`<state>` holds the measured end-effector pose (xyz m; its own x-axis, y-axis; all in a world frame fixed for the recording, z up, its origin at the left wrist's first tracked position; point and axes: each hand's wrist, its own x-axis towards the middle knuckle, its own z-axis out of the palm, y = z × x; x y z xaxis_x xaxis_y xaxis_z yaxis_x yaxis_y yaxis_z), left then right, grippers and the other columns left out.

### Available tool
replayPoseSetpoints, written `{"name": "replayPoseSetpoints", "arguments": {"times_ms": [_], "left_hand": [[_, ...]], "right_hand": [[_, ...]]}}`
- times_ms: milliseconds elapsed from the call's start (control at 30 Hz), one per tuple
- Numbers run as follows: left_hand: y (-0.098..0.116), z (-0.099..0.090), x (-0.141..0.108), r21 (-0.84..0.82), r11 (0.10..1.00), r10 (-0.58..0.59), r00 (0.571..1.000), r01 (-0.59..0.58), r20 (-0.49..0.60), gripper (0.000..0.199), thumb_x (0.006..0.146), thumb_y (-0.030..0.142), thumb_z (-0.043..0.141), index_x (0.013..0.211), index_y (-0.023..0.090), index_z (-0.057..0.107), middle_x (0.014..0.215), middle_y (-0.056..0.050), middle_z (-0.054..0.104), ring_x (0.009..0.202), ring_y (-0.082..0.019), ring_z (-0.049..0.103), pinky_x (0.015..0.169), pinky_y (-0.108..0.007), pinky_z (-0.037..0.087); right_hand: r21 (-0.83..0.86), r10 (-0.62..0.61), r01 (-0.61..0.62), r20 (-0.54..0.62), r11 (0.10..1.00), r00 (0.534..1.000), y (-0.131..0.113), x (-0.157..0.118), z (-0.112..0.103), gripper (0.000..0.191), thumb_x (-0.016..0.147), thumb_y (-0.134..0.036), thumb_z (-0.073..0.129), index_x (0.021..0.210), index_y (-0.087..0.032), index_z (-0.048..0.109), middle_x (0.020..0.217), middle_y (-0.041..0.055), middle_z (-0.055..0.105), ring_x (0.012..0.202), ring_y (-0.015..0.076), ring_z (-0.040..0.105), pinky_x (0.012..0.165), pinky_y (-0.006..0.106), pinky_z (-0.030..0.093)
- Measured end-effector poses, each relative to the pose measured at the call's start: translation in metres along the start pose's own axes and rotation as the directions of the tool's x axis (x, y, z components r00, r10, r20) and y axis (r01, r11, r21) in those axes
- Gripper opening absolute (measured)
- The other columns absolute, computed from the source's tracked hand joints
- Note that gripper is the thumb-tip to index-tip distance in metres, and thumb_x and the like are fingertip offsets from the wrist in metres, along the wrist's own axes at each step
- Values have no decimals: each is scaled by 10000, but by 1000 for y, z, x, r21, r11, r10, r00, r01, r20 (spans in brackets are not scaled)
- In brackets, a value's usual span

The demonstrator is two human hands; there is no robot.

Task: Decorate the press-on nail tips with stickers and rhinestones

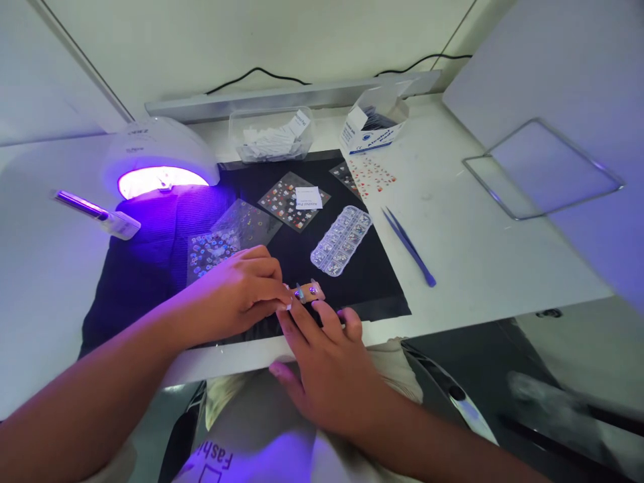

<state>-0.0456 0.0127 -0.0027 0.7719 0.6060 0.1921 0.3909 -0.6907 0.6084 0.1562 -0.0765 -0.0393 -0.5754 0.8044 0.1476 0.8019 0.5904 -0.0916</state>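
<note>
My left hand (246, 292) is closed, its thumb and index finger pinched together at the tip of my right index finger. A tiny white piece shows at that pinch, too small to make out. My right hand (335, 376) has its fingers spread and bent, with the thumb held apart below the table edge. Just beyond its fingertips lies a short tan strip (308, 292) bearing shiny, decorated false nails. Partly behind my left hand are a blue-patterned sticker sheet (206, 253) and a clear sticker sheet (246, 225).
A glowing nail lamp (166, 151) stands at the left, beside a handheld light (98, 213). On the black mat (296, 258) are a rhinestone case (342, 240) and a sticker sheet (286, 201). Blue tweezers (408, 247), an alcohol-pad box (375, 127) and a clear tub (272, 137) surround it.
</note>
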Motion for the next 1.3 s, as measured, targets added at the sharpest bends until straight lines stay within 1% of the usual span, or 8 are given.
{"name": "replayPoseSetpoints", "arguments": {"times_ms": [233, 533, 633, 800, 967, 1100, 1200, 1300], "left_hand": [[-9, -7, -1, 6, 1000, -23, 1000, 23, -18, 179, 981, 157, 554, 923, 165, 724, 803, -37, 614, 820, -176, 524, 747, -304, 419], [1, -5, 2, 9, 1000, -8, 1000, 8, 18, 163, 984, 179, 566, 934, 178, 721, 800, -35, 623, 820, -182, 520, 732, -307, 409], [-6, -6, 1, 14, 1000, -19, 1000, 19, 0, 179, 986, 182, 555, 915, 175, 720, 795, -38, 620, 812, -181, 524, 739, -313, 417], [-13, -10, -1, -19, 1000, -5, 999, 5, -33, 173, 987, 203, 567, 911, 178, 720, 808, -34, 625, 819, -167, 544, 743, -292, 443], [-7, -13, -2, -78, 997, -3, 994, -5, -110, 165, 989, 213, 577, 919, 179, 722, 818, -29, 635, 820, -156, 557, 755, -278, 450], [-1, -16, -4, -115, 993, 0, 991, -15, -135, 157, 985, 245, 595, 914, 190, 724, 800, -21, 638, 798, -150, 570, 736, -269, 458], [3, -20, -9, -120, 993, -19, 988, 0, -156, 150, 985, 241, 595, 915, 192, 717, 819, -27, 647, 815, -155, 582, 737, -275, 464], [3, -22, -16, -122, 992, -37, 986, 17, -163, 120, 978, 194, 595, 936, 185, 706, 826, -21, 656, 817, -149, 590, 733, -265, 467]], "right_hand": [[8, -8, 9, -23, 1000, 1000, 2, -2, 5, 617, 1000, -546, 345, 1454, -167, 522, 1464, 77, 605, 1123, 323, 437, 913, 483, 227], [13, 4, -4, -52, 1000, 999, 2, -2, 4, 602, 959, -566, 461, 1400, -174, 580, 1502, 57, 571, 1104, 309, 455, 897, 470, 244], [6, 5, -5, -65, 1000, 998, 3, -1, 5, 608, 968, -564, 440, 1418, -173, 561, 1502, 47, 571, 1095, 307, 454, 904, 472, 244], [-12, -13, 12, -41, 1000, 999, 4, -2, 6, 629, 998, -549, 358, 1468, -158, 502, 1528, 77, 538, 1089, 319, 466, 908, 488, 251], [-6, -20, 21, 13, 1000, 1000, 4, -4, 9, 659, 1004, -562, 326, 1510, -155, 442, 1532, 118, 526, 1154, 353, 461, 940, 519, 253], [-10, -12, 13, 25, 1000, 1000, 4, -5, 8, 676, 995, -578, 353, 1520, -157, 424, 1542, 129, 511, 1190, 364, 455, 959, 521, 249], [-37, -33, 33, -2, 999, 999, 7, -10, 7, 663, 998, -565, 361, 1518, -158, 425, 1563, 112, 486, 1167, 350, 459, 967, 519, 245], [-56, -74, 72, -33, 996, 997, 11, -18, 5, 585, 1010, -515, 371, 1481, -186, 484, 1574, 74, 478, 1130, 328, 459, 969, 513, 242]]}}
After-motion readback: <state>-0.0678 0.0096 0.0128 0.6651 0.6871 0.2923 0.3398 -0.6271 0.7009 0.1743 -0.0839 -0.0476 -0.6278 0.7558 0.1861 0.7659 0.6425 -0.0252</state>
